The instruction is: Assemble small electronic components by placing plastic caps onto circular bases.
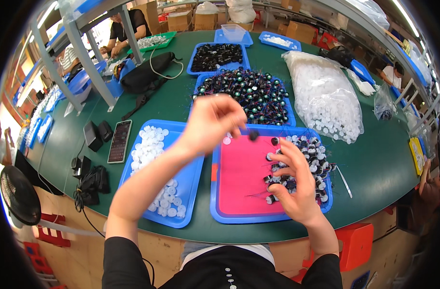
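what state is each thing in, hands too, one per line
left hand: raised, motion-blurred, fingers curled
right hand: fingers apart, over the pink-lined tray
small black part: blurred, by the left fingertips; grip unclear
pink-lined tray: parts heaped right, left mostly bare
white discs: loose in a blue tray
clear bag: bulging with white pieces
phone: screen up

Left forearm [155, 178] extends toward 1 o'clock; left hand [214, 118], motion-blurred, curls its fingers toward 4 o'clock. Right forearm [322, 232] angles toward 11 o'clock; right hand [299, 190] holds thumb and fingers apart.
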